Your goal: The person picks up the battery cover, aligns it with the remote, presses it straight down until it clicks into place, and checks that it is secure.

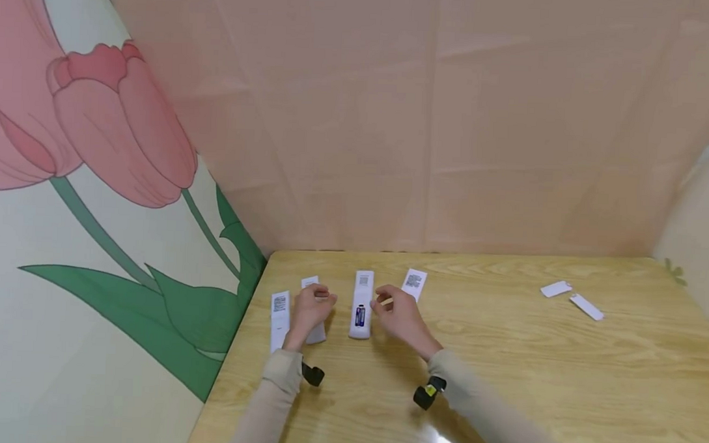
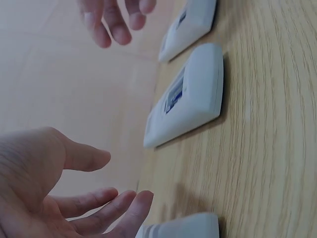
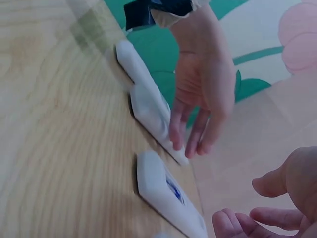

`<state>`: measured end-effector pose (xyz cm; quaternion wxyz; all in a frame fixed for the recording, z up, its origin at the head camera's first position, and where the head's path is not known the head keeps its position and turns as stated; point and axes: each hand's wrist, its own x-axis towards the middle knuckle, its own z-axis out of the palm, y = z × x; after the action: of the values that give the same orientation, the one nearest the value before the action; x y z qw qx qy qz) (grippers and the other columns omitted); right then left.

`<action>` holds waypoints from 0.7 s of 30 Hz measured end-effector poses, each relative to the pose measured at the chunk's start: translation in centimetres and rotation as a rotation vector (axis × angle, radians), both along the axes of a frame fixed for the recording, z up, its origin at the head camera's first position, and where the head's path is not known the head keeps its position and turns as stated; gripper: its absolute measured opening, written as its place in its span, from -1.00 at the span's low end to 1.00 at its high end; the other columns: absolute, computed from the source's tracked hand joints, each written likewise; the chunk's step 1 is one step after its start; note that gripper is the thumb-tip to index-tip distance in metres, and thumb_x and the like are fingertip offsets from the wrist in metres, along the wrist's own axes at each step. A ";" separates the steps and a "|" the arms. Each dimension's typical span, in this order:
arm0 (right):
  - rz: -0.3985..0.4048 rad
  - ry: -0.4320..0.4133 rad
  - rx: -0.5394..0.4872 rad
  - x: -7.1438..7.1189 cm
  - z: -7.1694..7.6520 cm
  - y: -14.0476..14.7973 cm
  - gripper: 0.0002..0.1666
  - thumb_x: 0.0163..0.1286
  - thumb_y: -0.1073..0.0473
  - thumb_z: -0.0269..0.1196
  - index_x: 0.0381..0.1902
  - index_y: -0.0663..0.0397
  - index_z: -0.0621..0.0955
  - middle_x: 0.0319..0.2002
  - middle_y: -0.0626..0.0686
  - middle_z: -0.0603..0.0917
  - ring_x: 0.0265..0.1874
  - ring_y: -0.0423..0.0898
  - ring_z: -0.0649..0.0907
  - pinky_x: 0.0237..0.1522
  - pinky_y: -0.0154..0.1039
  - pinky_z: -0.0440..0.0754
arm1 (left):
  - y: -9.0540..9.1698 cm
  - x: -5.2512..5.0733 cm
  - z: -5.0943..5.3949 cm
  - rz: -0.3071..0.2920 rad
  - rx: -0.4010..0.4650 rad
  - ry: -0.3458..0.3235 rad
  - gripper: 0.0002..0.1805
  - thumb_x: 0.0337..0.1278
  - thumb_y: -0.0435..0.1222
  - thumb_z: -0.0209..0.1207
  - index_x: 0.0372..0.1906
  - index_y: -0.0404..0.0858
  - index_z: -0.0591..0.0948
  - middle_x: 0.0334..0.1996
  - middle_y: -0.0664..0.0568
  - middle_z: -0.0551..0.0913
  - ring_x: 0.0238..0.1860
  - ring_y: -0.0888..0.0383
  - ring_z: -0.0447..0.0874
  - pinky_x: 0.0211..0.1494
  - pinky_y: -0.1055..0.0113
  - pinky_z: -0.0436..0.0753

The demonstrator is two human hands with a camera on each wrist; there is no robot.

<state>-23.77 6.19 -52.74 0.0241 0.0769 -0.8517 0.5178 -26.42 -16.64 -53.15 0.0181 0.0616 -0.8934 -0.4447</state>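
A white remote control (image 1: pixel 362 280) lies back side up in the middle, blue batteries (image 1: pixel 360 315) visible in its uncovered compartment. My left hand (image 1: pixel 313 308) hovers just left of it, above a second white remote control (image 1: pixel 318 334), fingers loosely bent and holding nothing. To the right of the middle remote is my right hand (image 1: pixel 399 312), thumb and fingers apart in the right wrist view. It partly hides another remote control (image 1: pixel 414 280), whose dark compartment opening shows in the left wrist view. One more remote control (image 1: pixel 280 310) lies at the far left, beside my left wrist.
Two small white battery covers (image 1: pixel 556 289) (image 1: pixel 587 306) lie towards the back right of the wooden table (image 1: pixel 531 377). Behind the table hangs a pinkish cloth backdrop (image 1: pixel 346 117). A wall with painted tulips (image 1: pixel 118 115) borders the left side.
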 end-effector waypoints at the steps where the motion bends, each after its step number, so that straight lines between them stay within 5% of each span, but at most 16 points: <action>1: -0.003 0.009 0.003 0.0 0.1 0.4 -0.66 0.44 0.29 0.40 0.12 0.31 0.69 -0.14 0.15 0.77 -0.25 0.01 0.80 -0.19 -0.15 0.79 | 0.2 -0.1 0.0 -0.007 0.000 -0.003 -0.53 0.33 -0.20 0.37 0.21 -0.40 0.67 0.03 -0.19 0.79 0.07 -0.15 0.77 0.20 -0.07 0.71; 11: -0.014 0.102 0.070 -0.2 0.5 4.5 -0.64 0.44 0.29 0.39 0.12 0.36 0.67 -0.17 0.20 0.76 -0.24 0.11 0.81 -0.23 -0.10 0.81 | 2.0 -1.0 -0.8 -0.066 0.004 -0.044 -0.52 0.41 -0.18 0.32 0.24 -0.43 0.64 0.03 -0.20 0.79 0.12 -0.17 0.74 0.32 -0.06 0.65; 21: -0.042 0.108 0.112 -0.4 0.5 7.4 -0.63 0.50 0.29 0.31 0.18 0.39 0.65 -0.12 0.27 0.76 -0.22 0.17 0.80 -0.17 -0.01 0.81 | 3.5 -1.5 -1.9 -0.087 -0.014 -0.094 -0.53 0.40 -0.14 0.31 0.20 -0.41 0.66 0.01 -0.19 0.78 0.06 -0.08 0.76 0.20 0.03 0.72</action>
<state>-24.21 13.56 -52.20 0.0763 0.0882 -0.8782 0.4639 -27.93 -13.17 -55.06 -0.0427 0.0433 -0.8981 -0.4356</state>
